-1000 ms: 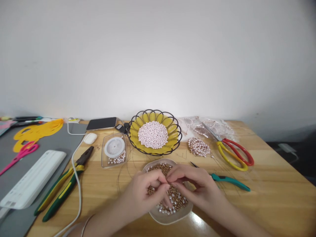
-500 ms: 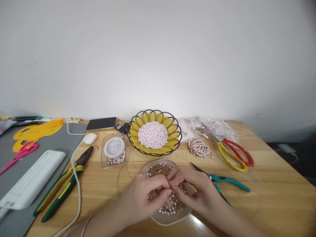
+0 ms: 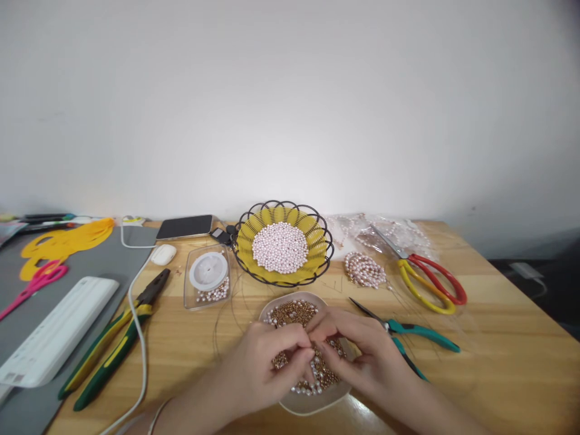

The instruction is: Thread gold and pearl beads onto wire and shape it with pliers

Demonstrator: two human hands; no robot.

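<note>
Over a pale dish [image 3: 312, 406] of gold and pearly beads [image 3: 292, 313], my two hands meet fingertip to fingertip. My left hand [image 3: 276, 362] pinches with thumb and forefinger; whatever lies between them is too small to make out. My right hand [image 3: 357, 350] is pinched too, its fingertips touching those of the left, and its hold is hidden. A thin wire [image 3: 216, 323] curves over the table left of the dish. Behind the dish stands a yellow basket [image 3: 317, 241] with a black looped rim, holding pale pink beads [image 3: 280, 248].
Teal pliers [image 3: 408, 329], red-and-yellow scissors [image 3: 430, 281] and a coiled bead string [image 3: 364, 269] lie right. To the left are a clear box [image 3: 190, 302] with a spool [image 3: 208, 270], green-and-yellow pliers [image 3: 118, 338], a white cable [image 3: 141, 338], a phone [image 3: 185, 226] and a power strip [image 3: 58, 329].
Both hands stay pinched together over the dish, with hardly any movement of the fingers. The view has shifted very slightly.
</note>
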